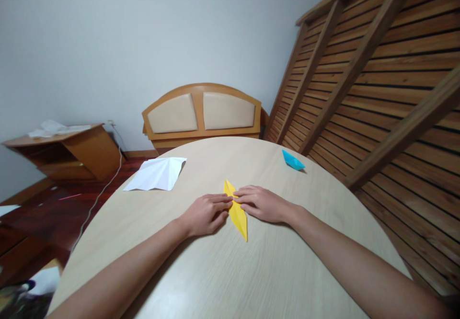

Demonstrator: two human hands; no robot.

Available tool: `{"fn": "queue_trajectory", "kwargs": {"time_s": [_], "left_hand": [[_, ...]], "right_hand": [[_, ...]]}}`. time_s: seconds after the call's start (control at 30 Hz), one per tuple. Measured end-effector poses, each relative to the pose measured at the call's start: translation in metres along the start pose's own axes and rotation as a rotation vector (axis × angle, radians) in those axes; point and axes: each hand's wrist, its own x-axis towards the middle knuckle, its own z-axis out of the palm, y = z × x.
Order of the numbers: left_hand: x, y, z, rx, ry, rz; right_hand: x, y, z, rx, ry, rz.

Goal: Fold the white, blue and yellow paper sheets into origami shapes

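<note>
A folded yellow paper [238,216], long and pointed at both ends, lies flat on the round light-wood table [223,271]. My left hand [206,213] presses on its left side with the fingertips. On the other side, my right hand [262,203] rests its fingers on the upper part of the paper. The fingertips of both hands nearly meet over the fold.
A creased white sheet [158,174] lies at the table's far left. A small blue folded paper boat [293,161] sits at the far right. Beyond the table stand a wooden headboard [201,113], a low wooden cabinet [63,151] and slatted wooden panels [377,79].
</note>
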Motion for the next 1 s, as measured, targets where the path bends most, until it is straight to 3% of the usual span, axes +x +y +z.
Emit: {"fn": "queue_trajectory", "kwargs": {"time_s": [0.2, 0.33, 0.47, 1.0], "left_hand": [[-0.0007, 0.0023, -0.0057, -0.036, -0.026, 0.036], [-0.0013, 0.0033, -0.0078, -0.039, -0.075, 0.059], [-0.0014, 0.0037, -0.0065, -0.043, -0.076, 0.069], [0.0001, 0.0057, -0.0094, -0.127, -0.074, 0.254]], "right_hand": [[-0.0055, -0.002, -0.0016, -0.007, -0.018, 0.107], [-0.0097, -0.0031, -0.0035, 0.018, -0.1, 0.18], [-0.0094, -0.0042, -0.0054, 0.024, -0.165, 0.196], [-0.0086, 0.0001, -0.0022, 0.011, -0.132, 0.184]]}}
